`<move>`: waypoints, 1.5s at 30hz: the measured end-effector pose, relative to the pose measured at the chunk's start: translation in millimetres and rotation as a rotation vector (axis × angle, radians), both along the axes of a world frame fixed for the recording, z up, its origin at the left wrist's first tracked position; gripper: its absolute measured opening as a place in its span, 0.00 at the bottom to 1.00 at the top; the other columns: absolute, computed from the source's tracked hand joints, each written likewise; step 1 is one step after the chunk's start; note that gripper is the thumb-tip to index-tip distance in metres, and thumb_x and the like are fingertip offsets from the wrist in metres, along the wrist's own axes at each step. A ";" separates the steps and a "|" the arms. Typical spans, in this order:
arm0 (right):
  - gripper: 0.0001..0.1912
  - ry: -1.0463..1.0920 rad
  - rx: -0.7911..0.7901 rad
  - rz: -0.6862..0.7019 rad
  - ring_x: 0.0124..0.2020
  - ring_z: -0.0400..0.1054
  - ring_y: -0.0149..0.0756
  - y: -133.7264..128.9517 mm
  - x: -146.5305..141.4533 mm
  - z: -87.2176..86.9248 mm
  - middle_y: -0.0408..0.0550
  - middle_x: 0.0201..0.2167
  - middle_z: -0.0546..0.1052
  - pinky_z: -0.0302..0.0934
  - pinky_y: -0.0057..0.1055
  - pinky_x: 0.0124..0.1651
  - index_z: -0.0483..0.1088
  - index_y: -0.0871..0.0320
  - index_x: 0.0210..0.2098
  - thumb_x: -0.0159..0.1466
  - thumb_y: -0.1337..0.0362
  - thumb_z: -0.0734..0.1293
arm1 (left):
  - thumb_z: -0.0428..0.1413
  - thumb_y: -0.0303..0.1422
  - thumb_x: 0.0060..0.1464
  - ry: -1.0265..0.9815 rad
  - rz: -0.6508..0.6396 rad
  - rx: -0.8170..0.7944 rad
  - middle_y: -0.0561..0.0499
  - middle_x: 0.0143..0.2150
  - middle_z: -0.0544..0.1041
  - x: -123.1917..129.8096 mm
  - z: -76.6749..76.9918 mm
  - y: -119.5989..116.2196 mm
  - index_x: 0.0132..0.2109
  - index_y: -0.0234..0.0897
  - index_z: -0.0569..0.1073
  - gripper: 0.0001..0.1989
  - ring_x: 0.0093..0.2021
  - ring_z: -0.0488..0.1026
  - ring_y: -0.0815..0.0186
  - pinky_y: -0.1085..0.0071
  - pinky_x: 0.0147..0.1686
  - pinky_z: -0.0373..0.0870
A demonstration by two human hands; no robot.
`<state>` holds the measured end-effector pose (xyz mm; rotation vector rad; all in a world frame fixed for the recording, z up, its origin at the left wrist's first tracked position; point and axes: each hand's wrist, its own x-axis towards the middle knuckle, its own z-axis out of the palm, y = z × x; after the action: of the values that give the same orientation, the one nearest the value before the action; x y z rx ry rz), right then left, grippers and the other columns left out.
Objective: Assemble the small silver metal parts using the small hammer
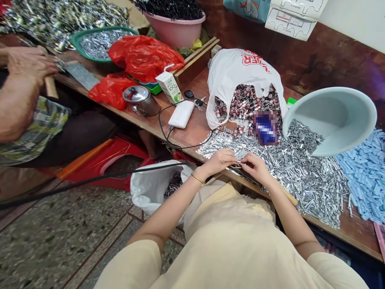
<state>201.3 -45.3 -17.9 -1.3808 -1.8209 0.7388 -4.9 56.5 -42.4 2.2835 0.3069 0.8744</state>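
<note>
While countless silver metal pieces (pixel 300 168) lie heaped, left hand (pixel 219 159) and right hand (pixel 255 166) pinch one small silvery part (pixel 238 163) together.

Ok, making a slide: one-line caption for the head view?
Left hand and right hand pinch a small metal part over a heap of silver pieces on a wooden bench.

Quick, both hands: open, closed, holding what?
Left hand: closed, pinching a small metal part.
Right hand: closed on the same part.
</note>
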 end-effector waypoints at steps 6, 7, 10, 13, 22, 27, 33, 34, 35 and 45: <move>0.09 -0.011 0.059 0.025 0.38 0.70 0.37 -2.2 -0.7 -3.1 0.47 0.35 0.74 0.65 0.34 0.41 0.73 0.53 0.37 0.71 0.58 0.63 | 0.52 0.35 0.68 0.091 -0.133 0.058 0.46 0.32 0.80 4.8 8.5 13.2 0.42 0.40 0.83 0.14 0.36 0.72 0.64 0.67 0.41 0.69; 0.10 -0.019 0.074 0.020 0.38 0.70 0.37 -3.1 -1.2 -3.3 0.48 0.35 0.74 0.65 0.34 0.42 0.73 0.54 0.37 0.71 0.59 0.63 | 0.53 0.35 0.68 0.090 -0.147 0.049 0.46 0.32 0.80 5.0 8.9 13.6 0.42 0.40 0.83 0.13 0.36 0.72 0.64 0.68 0.41 0.70; 0.10 -0.024 0.095 -0.013 0.37 0.70 0.37 -5.7 -4.0 -3.2 0.48 0.34 0.75 0.64 0.34 0.41 0.74 0.54 0.36 0.71 0.60 0.63 | 0.56 0.35 0.65 0.033 -0.055 -0.038 0.46 0.34 0.80 4.8 3.9 4.0 0.40 0.40 0.83 0.11 0.39 0.73 0.63 0.66 0.43 0.71; 0.11 0.015 0.080 -0.071 0.36 0.70 0.37 -8.3 -9.7 -4.4 0.47 0.33 0.75 0.64 0.34 0.40 0.74 0.54 0.34 0.70 0.59 0.63 | 0.58 0.35 0.63 -0.081 0.201 -0.215 0.45 0.40 0.80 7.2 -8.2 -18.9 0.40 0.39 0.82 0.09 0.45 0.75 0.61 0.62 0.50 0.71; 0.11 0.248 0.059 -0.374 0.37 0.71 0.40 -19.3 -39.5 -1.7 0.47 0.31 0.76 0.65 0.37 0.39 0.73 0.53 0.31 0.66 0.55 0.66 | 0.61 0.41 0.59 -0.232 0.387 -0.784 0.46 0.40 0.81 19.0 -2.2 -52.2 0.42 0.35 0.79 0.13 0.41 0.77 0.63 0.67 0.45 0.74; 0.10 0.346 0.035 -0.391 0.38 0.71 0.41 -26.3 -37.7 8.3 0.48 0.32 0.76 0.66 0.37 0.39 0.74 0.52 0.31 0.65 0.55 0.68 | 0.62 0.43 0.57 -0.233 0.308 -0.859 0.48 0.37 0.79 13.2 20.0 -51.1 0.39 0.34 0.78 0.14 0.38 0.75 0.65 0.69 0.42 0.74; 0.11 0.433 -0.027 -0.402 0.35 0.70 0.40 -31.4 -38.2 7.6 0.47 0.31 0.76 0.66 0.36 0.37 0.75 0.53 0.31 0.63 0.53 0.70 | 0.63 0.43 0.57 -0.176 0.174 -0.917 0.47 0.36 0.79 20.8 20.9 -50.1 0.39 0.33 0.77 0.15 0.37 0.76 0.64 0.68 0.42 0.74; 0.11 0.421 -0.016 -0.401 0.36 0.70 0.40 -32.3 -37.5 8.0 0.47 0.31 0.76 0.66 0.36 0.37 0.75 0.53 0.31 0.63 0.53 0.70 | 0.63 0.43 0.57 -0.175 0.179 -0.904 0.47 0.36 0.80 22.0 20.2 -50.2 0.39 0.33 0.78 0.15 0.38 0.76 0.64 0.68 0.42 0.74; 0.11 0.400 -0.016 -0.379 0.36 0.71 0.40 -33.1 -34.4 8.6 0.47 0.32 0.76 0.66 0.36 0.38 0.75 0.53 0.32 0.64 0.53 0.70 | 0.63 0.43 0.56 -0.174 0.197 -0.886 0.46 0.36 0.80 22.4 19.4 -50.2 0.38 0.33 0.78 0.15 0.38 0.76 0.63 0.67 0.42 0.74; 0.15 -0.569 -0.312 -0.752 0.36 0.71 0.46 -6.8 121.0 8.5 0.58 0.34 0.80 0.59 0.37 0.38 0.77 0.59 0.35 0.66 0.54 0.64 | 0.64 0.44 0.51 -0.118 0.472 -0.876 0.47 0.36 0.81 -4.8 5.6 -37.7 0.37 0.33 0.80 0.17 0.35 0.76 0.64 0.69 0.38 0.74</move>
<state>322.3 -52.2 -9.4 -2.4693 -1.3917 0.2337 -9.7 18.8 -36.9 1.3539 0.9844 0.8583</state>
